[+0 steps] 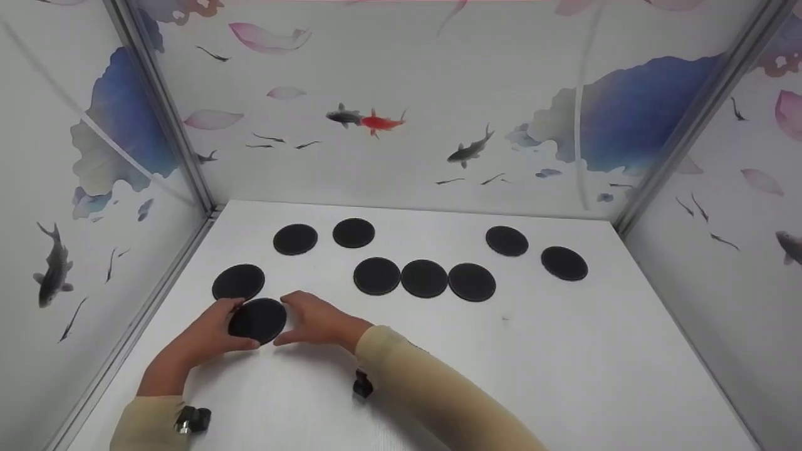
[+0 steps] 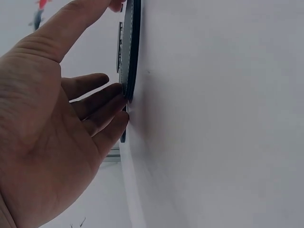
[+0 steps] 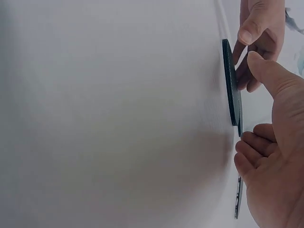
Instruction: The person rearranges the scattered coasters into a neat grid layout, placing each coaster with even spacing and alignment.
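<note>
A black round coaster (image 1: 258,321) lies flat near the left of the white table, between the two hands. My left hand (image 1: 210,335) curves around its left side, fingers by the far edge and thumb by the near edge. In the left wrist view, the fingertips (image 2: 118,121) reach the rim of a coaster (image 2: 129,57). My right hand (image 1: 316,319) is at the coaster's right side, thumb and fingers spread, with a small gap to the rim. The right wrist view shows its fingers (image 3: 254,147) loosely bent beside the coaster (image 3: 230,83), holding nothing.
Just behind is another black coaster (image 1: 239,282). Three more stand in a touching row, with a middle one (image 1: 424,279). Along the back lie two on the left (image 1: 295,239) and two on the right (image 1: 507,241). Printed panels (image 1: 401,169) wall the table (image 1: 595,351).
</note>
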Tool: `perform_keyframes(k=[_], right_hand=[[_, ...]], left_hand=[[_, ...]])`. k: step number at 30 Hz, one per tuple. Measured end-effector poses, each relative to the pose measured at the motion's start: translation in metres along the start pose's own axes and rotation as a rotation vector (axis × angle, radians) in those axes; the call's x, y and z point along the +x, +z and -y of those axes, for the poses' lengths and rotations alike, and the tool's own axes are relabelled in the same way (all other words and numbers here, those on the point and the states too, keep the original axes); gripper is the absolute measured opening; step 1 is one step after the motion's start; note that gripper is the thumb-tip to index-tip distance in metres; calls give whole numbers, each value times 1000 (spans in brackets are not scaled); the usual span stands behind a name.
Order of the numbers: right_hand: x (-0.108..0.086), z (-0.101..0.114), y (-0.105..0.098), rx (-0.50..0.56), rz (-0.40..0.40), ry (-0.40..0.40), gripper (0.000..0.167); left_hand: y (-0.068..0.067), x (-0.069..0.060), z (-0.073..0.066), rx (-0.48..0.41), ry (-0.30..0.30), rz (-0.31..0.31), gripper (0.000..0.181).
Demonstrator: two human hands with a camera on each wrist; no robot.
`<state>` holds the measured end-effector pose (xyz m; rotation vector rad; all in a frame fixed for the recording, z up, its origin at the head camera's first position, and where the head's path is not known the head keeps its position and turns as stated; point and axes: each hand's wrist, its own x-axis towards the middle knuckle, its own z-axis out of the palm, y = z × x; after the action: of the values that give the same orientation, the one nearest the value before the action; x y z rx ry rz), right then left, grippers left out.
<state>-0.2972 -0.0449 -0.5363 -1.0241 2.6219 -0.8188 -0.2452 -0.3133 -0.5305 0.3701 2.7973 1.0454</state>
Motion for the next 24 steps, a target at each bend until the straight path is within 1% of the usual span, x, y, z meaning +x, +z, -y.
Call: perform_keyframes(k=[6, 8, 13, 18, 21, 24], right_hand=[[8, 4, 11, 4, -16, -27, 83], [11, 5, 14, -3, -20, -33, 83], [13, 7, 19, -40, 6, -23, 91], [10, 8, 19, -92, 39, -7, 99], [9, 9, 17, -117, 43, -8, 101], [7, 10, 15, -116, 44, -8, 100]], left_hand=[[0, 0, 4, 40, 31, -20, 108], [0, 0, 5, 42, 28, -20, 108], [3, 1, 6, 49, 14, -12, 107], [6, 4, 6, 75, 23, -9, 105], [6, 4, 4, 79, 31, -13, 103], [5, 4, 0, 71, 30, -13, 102]])
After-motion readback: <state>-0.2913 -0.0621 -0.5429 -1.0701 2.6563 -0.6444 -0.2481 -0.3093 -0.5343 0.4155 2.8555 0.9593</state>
